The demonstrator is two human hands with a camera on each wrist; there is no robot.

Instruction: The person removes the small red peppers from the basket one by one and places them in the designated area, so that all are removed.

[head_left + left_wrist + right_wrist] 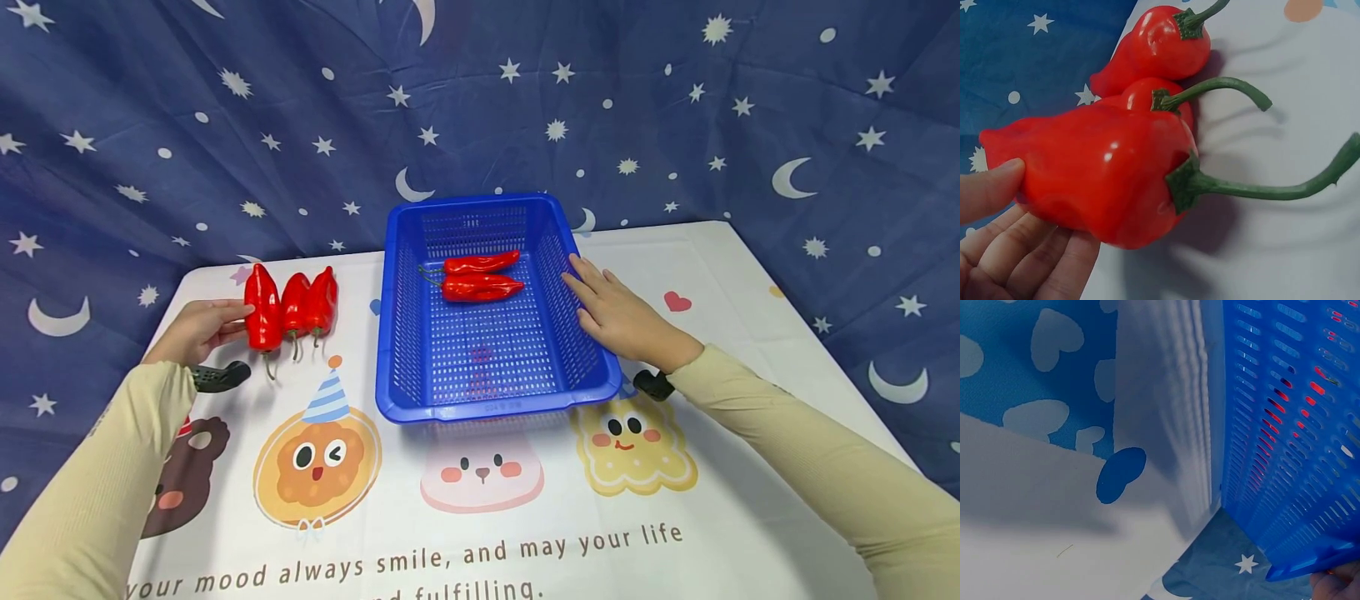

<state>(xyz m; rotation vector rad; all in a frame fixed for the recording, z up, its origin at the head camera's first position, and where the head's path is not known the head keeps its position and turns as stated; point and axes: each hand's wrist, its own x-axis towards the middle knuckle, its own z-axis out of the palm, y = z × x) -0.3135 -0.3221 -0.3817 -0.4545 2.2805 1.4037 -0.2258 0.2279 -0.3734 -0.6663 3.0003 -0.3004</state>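
Note:
My left hand [201,327] pinches a red pepper [263,310] with a curved green stem between thumb and fingers. In the left wrist view that pepper [1104,169] appears large, with the thumb pressed on its narrow end. Two more red peppers, a middle one [296,302] and a right one [322,298], lie close beside it on the table. A blue slotted basket [491,408] stands at the centre, with two red peppers lying inside, one [482,262] behind the other [482,287]. My right hand [622,315] rests on the basket's right rim, fingers spread and mostly straight.
A white tablecloth [360,500] with cartoon figures and printed words covers the table. Behind it hangs a dark blue curtain [480,108] with stars and moons. In the right wrist view, red shows through the slots of the basket wall [1291,425].

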